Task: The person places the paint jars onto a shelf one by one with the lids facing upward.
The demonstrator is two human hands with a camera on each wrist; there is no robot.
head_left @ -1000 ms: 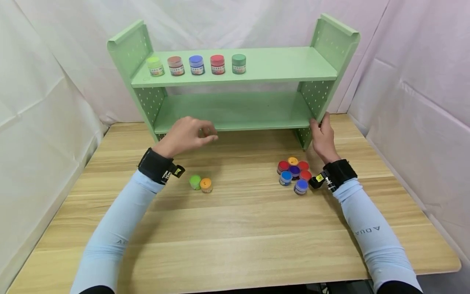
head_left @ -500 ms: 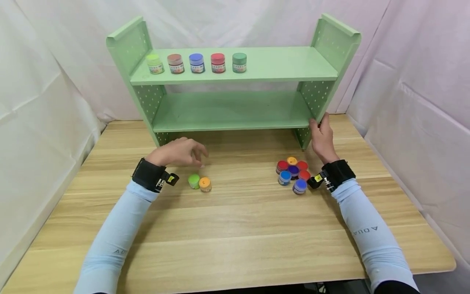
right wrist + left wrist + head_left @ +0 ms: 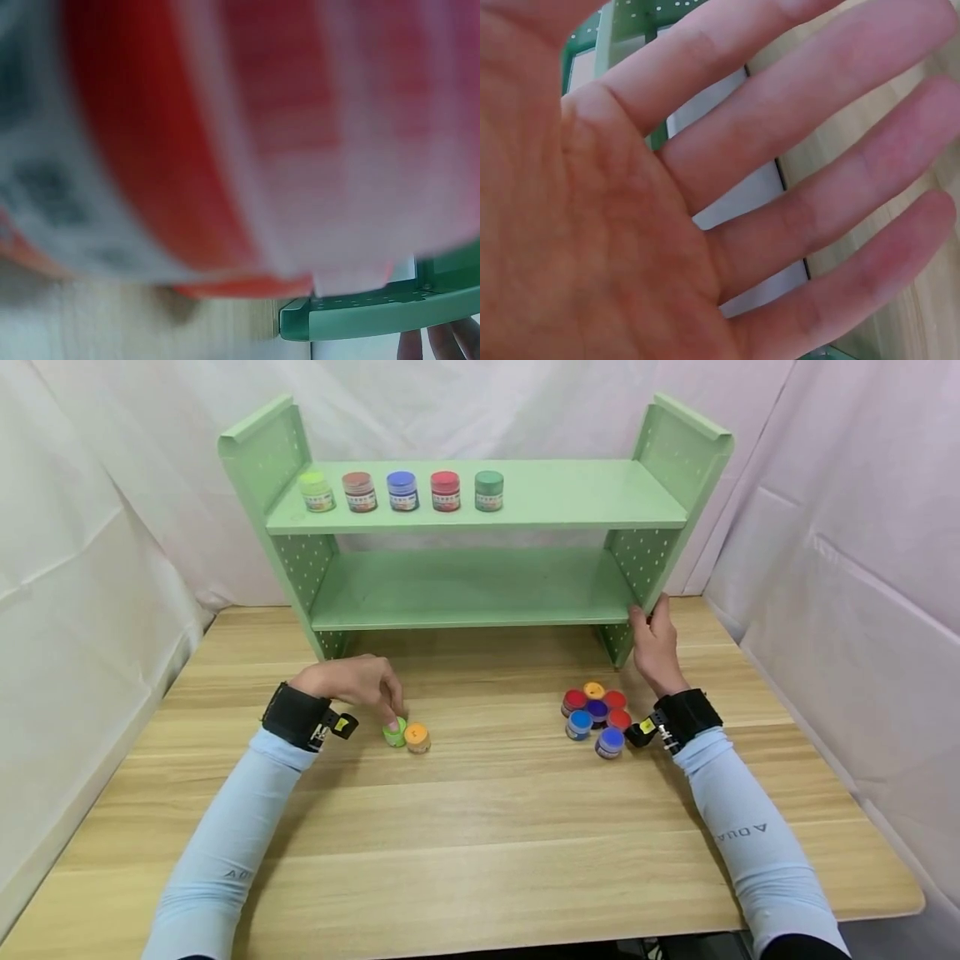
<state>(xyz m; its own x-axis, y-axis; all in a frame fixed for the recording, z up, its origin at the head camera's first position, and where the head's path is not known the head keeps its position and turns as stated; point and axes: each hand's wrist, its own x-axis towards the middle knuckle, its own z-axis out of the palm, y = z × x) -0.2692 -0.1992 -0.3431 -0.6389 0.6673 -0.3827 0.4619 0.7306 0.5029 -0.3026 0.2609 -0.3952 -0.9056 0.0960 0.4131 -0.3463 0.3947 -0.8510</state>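
My left hand reaches down to a light green paint jar on the table, thumb and fingertips pinching its lid. An orange-lidded jar stands right beside it. In the left wrist view the palm and spread fingers fill the picture; the jar is out of sight there. My right hand grips the lower right side of the green shelf. Its fingertips show past the panel's edge in the right wrist view, behind a large blurred red jar.
Several paint jars, among them a blue one and a purple one, cluster near my right wrist. Along the upper board stand several more, from lime to dark green. White cloth hangs around the wooden table.
My left hand has come down from in front of the lower board to the light green jar, and its fingers have closed on the lid. The right hand keeps its place on the shelf.
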